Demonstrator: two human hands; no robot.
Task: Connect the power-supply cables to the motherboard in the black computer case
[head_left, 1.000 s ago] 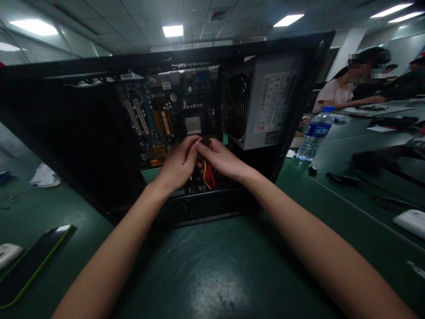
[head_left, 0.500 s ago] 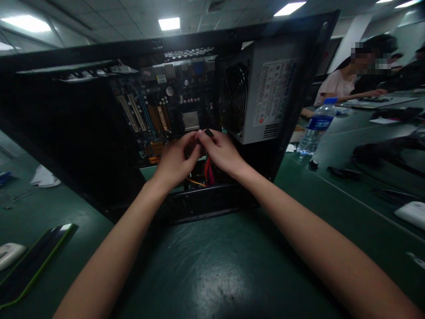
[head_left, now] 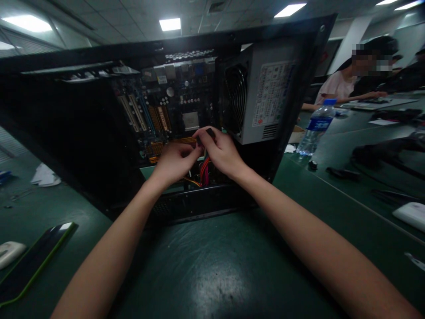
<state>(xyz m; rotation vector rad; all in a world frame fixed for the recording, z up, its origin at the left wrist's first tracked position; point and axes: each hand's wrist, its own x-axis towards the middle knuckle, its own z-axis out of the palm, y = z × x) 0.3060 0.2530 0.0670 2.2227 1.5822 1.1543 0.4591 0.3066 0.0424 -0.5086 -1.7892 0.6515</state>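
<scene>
Inside an open black computer case, both my hands meet in front of the motherboard. My right hand is closed on a black power connector, which pokes out between thumb and forefinger. From it a bundle of red, orange and yellow wires hangs to the case's lower edge. My left hand is closed too, its fingertips pinched at the wires just beneath the connector; the fingers partly hide the grip. The grey power supply with its fan sits right of my hands.
On the green table lie a green-edged phone and a white mouse at left. A water bottle, a black cap and dark cables are at right. A person sits farther back.
My left hand has shifted slightly lower and its fingers have drawn closer together. The connector's tip has turned a little in my right hand, and the wires have swung slightly left.
</scene>
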